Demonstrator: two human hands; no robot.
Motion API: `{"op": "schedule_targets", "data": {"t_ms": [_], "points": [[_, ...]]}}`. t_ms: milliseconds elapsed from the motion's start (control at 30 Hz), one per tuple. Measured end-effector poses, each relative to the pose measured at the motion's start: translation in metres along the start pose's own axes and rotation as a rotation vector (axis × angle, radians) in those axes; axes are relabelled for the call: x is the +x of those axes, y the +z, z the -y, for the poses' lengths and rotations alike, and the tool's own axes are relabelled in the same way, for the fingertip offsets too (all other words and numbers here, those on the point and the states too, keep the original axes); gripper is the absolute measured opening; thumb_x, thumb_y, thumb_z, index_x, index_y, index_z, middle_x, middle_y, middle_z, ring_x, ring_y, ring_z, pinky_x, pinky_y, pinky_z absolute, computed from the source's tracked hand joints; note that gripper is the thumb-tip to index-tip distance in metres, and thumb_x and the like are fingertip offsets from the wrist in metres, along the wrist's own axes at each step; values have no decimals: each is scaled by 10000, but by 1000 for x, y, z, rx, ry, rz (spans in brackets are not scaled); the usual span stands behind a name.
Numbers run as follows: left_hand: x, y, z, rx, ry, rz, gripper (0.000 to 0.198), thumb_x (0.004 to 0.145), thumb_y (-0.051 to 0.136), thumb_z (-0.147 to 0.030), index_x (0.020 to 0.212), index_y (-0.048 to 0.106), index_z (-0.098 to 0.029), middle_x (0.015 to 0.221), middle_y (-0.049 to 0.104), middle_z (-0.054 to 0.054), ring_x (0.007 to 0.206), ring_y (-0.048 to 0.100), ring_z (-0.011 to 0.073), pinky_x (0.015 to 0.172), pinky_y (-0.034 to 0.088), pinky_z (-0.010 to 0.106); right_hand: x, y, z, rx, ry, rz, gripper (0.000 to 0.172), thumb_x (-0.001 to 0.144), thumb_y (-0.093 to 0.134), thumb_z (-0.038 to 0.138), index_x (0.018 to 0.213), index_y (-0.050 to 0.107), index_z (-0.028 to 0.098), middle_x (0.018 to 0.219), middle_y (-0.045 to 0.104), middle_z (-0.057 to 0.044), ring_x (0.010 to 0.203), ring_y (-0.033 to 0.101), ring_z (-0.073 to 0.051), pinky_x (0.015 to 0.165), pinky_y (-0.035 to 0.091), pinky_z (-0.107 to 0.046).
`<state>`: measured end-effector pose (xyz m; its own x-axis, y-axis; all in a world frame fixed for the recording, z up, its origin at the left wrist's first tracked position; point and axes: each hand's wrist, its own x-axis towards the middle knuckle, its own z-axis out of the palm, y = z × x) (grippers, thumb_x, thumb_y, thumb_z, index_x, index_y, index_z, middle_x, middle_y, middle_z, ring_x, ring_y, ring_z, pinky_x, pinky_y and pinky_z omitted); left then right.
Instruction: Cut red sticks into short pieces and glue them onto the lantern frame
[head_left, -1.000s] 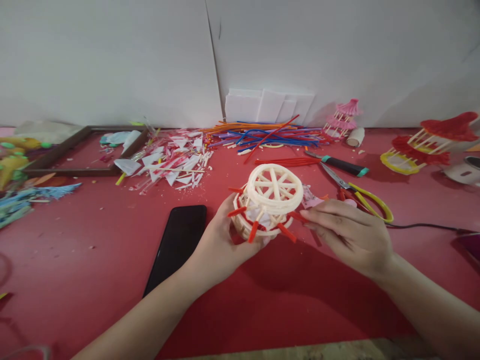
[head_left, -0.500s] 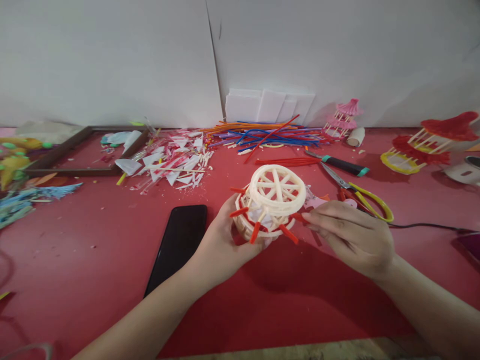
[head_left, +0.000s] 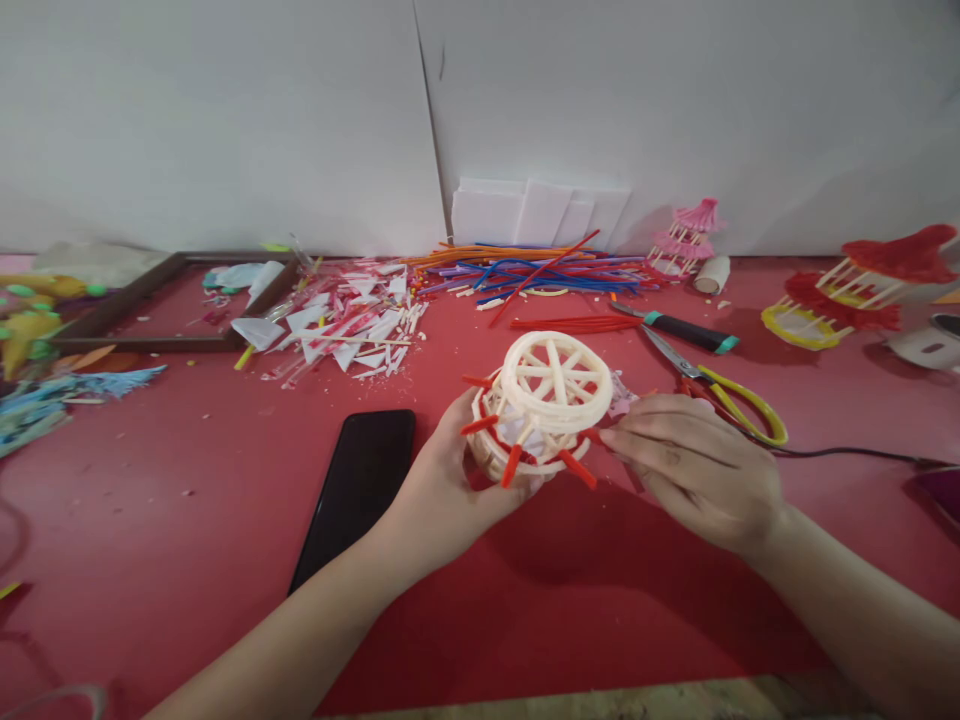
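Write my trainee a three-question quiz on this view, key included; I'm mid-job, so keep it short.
1. What is the right hand pinching?
a) the yellow-handled scissors
b) a red fuzzy stub
c) the cardboard tube
2. True or false: the black smartphone lies on the red table, to the left of the cream model with a wheel-like top.
3. Which hand is wrapped around the lower part of that model?

Key:
1. b
2. True
3. The left hand
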<state>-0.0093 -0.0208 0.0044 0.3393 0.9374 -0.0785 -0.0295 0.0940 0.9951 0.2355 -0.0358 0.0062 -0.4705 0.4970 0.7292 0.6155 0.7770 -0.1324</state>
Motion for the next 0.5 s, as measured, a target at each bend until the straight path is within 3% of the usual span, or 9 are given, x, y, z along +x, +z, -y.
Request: {"op": "schedule_targets", "data": {"t_ms": [333, 500], "points": [[1, -2, 1, -54, -38, 9, 693, 662, 813, -191, 1252, 449, -226, 1219, 687, 109, 1125, 674, 286, 960, 567, 431, 0, 1, 4, -131, -84, 3, 344, 869, 589, 51, 1133, 706, 238, 887, 751, -35, 849, 713, -200, 812, 625, -364], [2, -1, 0, -41, 2, 4, 685, 666, 811, -183, 1248, 451, -213, 1226, 684, 115, 1107, 683, 270, 960, 565, 406, -3, -1, -1, -81, -62, 9, 472, 809, 653, 90, 1264, 611, 206, 978, 736, -68, 915, 691, -242, 843, 598, -423]]}}
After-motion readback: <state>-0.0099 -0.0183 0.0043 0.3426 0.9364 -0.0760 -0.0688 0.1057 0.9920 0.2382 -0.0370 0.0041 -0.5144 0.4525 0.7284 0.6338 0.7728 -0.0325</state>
